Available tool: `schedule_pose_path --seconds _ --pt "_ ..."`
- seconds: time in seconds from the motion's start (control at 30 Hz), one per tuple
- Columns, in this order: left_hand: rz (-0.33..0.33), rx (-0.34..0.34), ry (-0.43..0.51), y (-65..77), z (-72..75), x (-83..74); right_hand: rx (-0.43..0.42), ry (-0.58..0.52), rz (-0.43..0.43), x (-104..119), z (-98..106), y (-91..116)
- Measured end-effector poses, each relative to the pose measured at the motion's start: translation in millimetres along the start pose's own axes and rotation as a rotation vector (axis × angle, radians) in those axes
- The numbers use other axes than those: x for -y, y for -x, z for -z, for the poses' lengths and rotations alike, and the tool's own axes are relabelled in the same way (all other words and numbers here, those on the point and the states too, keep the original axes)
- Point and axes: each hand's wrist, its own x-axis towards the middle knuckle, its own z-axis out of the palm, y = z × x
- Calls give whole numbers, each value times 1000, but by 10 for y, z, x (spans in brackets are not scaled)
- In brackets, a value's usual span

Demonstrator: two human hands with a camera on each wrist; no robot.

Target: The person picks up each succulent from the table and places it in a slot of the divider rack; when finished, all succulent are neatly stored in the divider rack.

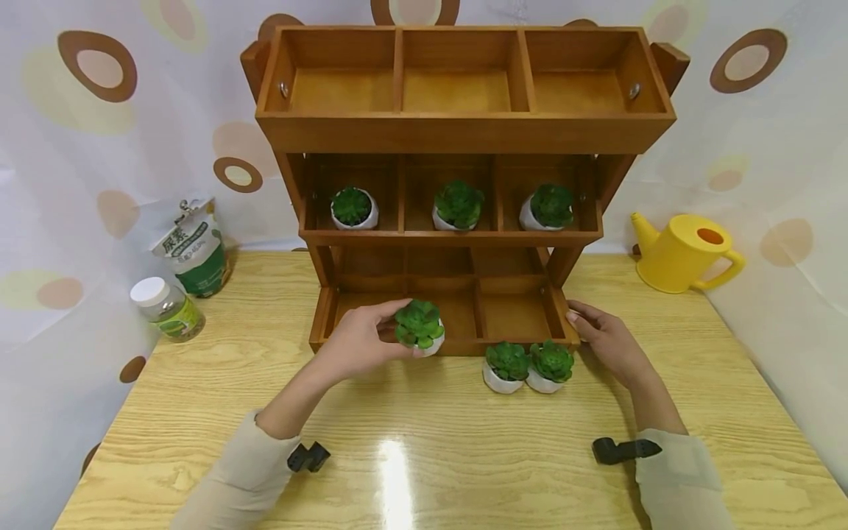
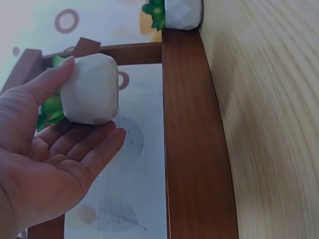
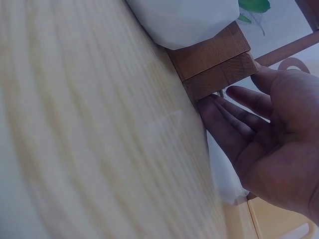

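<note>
Succulent (image 1: 417,324) in white pot (image 2: 91,89) sits pinched between thumb and fingers of the left hand (image 1: 363,337), the right hand (image 1: 611,342) touching the shelf (image 1: 464,136) at right with parted fingers.

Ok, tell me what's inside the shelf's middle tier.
Three potted succulents in a row, separated by dividers. Anything low down right behind the front board is covered and can't be seen.

I count six potted succulents (image 1: 419,324): one in my left fingers (image 2: 104,152), two to their right, three beyond them. My right fingers (image 3: 222,122) touch one three-tiered rack (image 1: 464,136); past them is one watering can (image 1: 685,254). Well left of my left fingers stand one jar (image 1: 174,313), one pouch (image 1: 202,258).
</note>
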Motion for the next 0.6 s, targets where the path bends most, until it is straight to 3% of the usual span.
schedule_pose_path --seconds 0.6 --pt "87 -67 4 -26 433 260 -2 -14 -10 7 3 4"
